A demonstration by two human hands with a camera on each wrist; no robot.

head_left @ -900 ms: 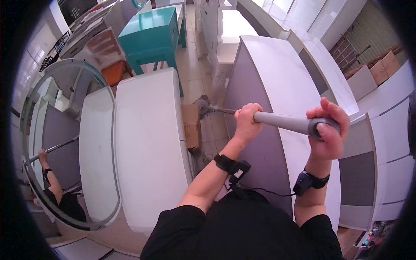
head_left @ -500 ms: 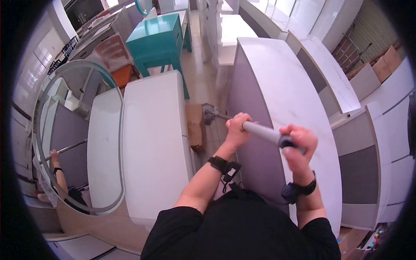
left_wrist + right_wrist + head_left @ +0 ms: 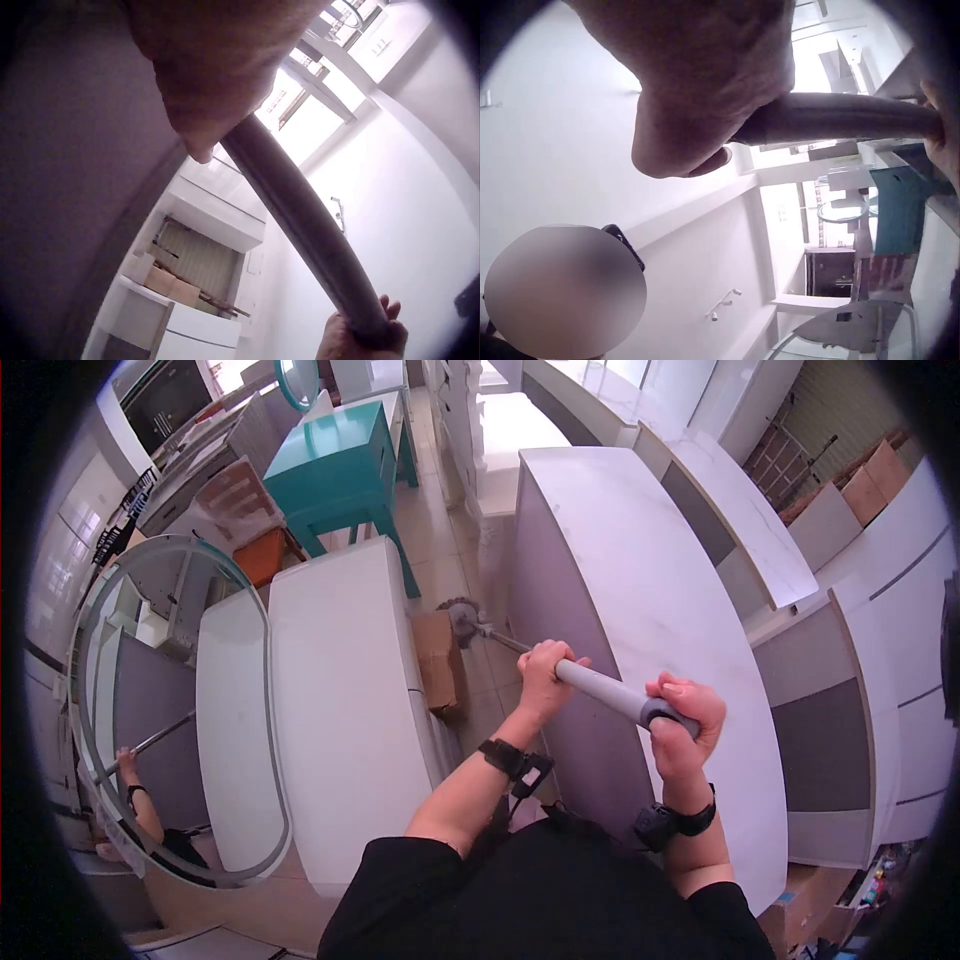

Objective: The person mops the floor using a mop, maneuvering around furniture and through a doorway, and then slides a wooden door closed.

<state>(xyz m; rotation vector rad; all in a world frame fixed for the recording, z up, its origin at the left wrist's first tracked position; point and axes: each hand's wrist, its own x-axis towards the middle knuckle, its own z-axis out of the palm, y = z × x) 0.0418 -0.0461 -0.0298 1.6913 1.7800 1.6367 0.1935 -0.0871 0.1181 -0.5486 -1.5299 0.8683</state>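
Note:
In the head view a long-handled mop (image 3: 605, 690) slants from the person's chest down to the floor aisle. Its grey, fuzzy head (image 3: 461, 622) is at floor level beside a cardboard box (image 3: 437, 663). Fingers of the left hand (image 3: 546, 678) wrap the shaft at the lower end of the thick grey grip. At the top end of that grip, the right hand (image 3: 688, 722) curls round the handle's end. The left wrist view shows the grip (image 3: 307, 217) running from the left hand (image 3: 217, 67) to the right one.
A white cabinet (image 3: 345, 700) with an oval mirror (image 3: 285, 780) stands left of the aisle. To the right is a white-topped counter (image 3: 640, 550) with a grey side. Beyond the cabinet are a teal table (image 3: 330, 455) and an orange-seated chair (image 3: 258, 560).
The right hand and handle's top end have come left and down, and its fingers, earlier raised, now curl in. The left hand has shifted slightly left and down, still gripping the shaft.

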